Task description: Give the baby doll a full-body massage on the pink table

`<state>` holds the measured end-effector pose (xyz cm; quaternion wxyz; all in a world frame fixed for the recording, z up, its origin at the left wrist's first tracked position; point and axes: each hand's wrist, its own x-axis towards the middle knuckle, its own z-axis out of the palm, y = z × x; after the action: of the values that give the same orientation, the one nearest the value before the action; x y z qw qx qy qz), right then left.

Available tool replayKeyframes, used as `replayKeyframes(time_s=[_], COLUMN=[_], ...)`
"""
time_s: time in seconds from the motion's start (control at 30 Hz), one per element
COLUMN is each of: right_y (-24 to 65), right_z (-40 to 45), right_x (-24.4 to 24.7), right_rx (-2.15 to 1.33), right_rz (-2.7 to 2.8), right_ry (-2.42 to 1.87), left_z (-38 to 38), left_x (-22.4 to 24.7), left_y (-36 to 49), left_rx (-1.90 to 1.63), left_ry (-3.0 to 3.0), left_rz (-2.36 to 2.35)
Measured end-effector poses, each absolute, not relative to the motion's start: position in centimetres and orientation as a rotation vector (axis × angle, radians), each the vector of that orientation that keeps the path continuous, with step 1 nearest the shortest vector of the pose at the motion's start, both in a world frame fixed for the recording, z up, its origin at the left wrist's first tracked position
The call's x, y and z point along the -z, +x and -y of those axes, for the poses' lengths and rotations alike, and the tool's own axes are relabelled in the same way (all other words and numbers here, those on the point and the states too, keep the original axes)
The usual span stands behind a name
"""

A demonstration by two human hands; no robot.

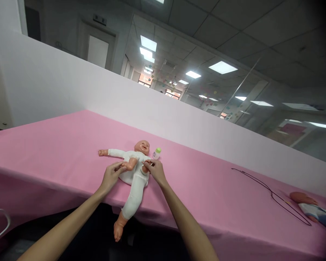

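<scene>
A baby doll (137, 192) with a white cloth body lies face up on the pink-covered table (192, 188), its head toward the wall. One of its legs hangs over the front edge; the other is bent up over the body. My left hand (112, 174) has its fingers closed on the foot of the bent leg. My right hand (156, 170) is closed on the doll's hand at the other side of the chest. Beside the doll's head lies a small bottle with a green cap (157, 153).
A second doll (312, 210) lies at the far right, near a thin dark cord (271, 192). A low white wall (165, 116) with glass above borders the table's back. At the lower left edge is a white curved bar (7, 217).
</scene>
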<state>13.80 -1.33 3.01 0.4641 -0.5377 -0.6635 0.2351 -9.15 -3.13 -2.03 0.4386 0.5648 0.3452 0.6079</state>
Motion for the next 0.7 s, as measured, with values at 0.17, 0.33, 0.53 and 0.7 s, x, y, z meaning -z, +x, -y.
replayKeyframes(time_s=[0.17, 0.33, 0.53, 0.7], right_y=[19.4, 22.4, 19.2, 14.0], right_z=[-0.2, 0.4, 0.8, 2.0], right_x=[-3.6, -1.7, -4.6, -3.9], right_rx=[-0.632, -0.617, -0.663, -0.602], right_rz=[1.117, 0.887, 1.040, 1.616], right_ry=[-1.387, -1.418, -1.300, -1.322], left_z=[11.5, 17.2, 11.9, 3.7], left_x=[6.7, 11.8, 6.3, 2.1], left_y=[-13.3, -16.1, -13.8, -9.3], left_rx=[-1.474, -1.343, -1.488, -1.608], left_ry=[1.558, 1.627, 1.615, 1.549], left_rz=[-0.957, -0.935, -0.940, -0.935])
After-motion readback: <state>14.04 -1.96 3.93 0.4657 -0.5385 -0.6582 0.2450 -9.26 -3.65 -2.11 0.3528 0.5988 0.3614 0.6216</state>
